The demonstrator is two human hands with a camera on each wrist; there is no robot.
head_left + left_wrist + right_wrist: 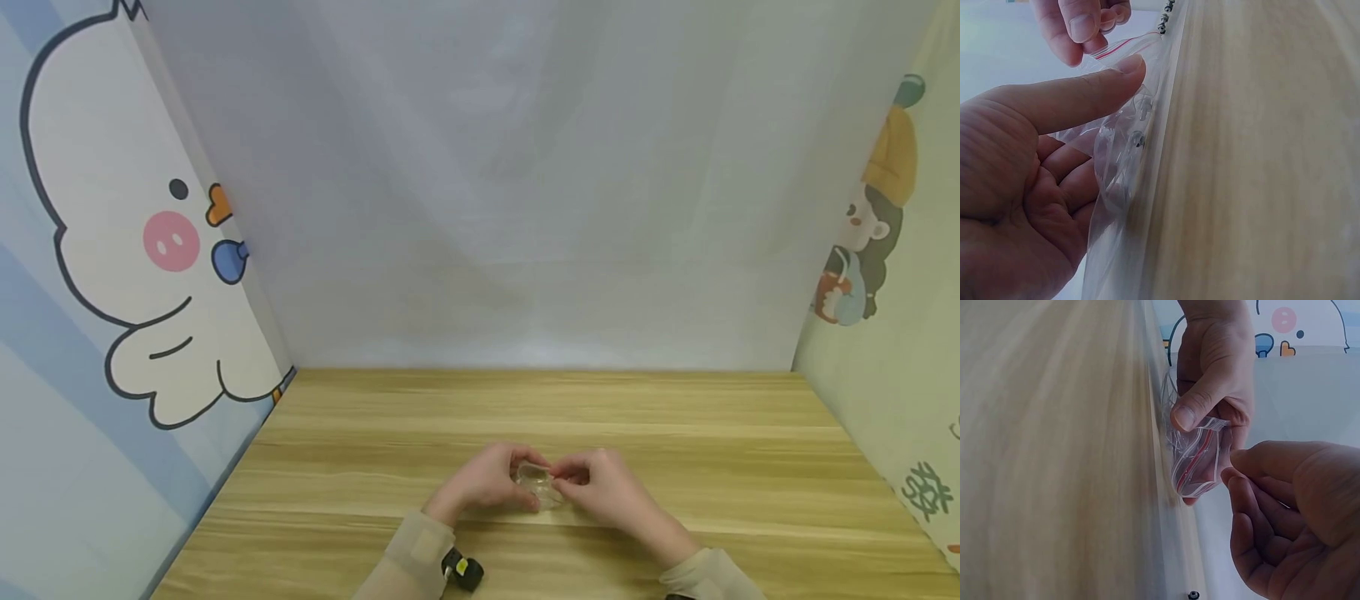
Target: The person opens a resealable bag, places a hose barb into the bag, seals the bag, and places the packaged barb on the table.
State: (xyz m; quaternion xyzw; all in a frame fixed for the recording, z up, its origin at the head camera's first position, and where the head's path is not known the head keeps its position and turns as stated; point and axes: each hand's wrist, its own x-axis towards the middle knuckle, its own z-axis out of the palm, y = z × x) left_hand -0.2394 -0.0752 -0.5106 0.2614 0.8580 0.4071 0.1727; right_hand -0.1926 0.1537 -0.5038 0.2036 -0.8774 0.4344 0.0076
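A small clear zip-lock bag with a red stripe along its mouth is between both hands, low over the wooden table. My left hand holds the bag's body, thumb on one side and fingers on the other. My right hand pinches the edge of the mouth between thumb and forefinger. In the right wrist view the bag's mouth gapes open toward the right hand. Small shiny metal pieces show through the plastic in the left wrist view.
Several small dark metal pieces lie in a row on the table beyond the bag. One small dark piece shows at the bottom of the right wrist view. A pale curtain closes the back, with printed cloths at both sides.
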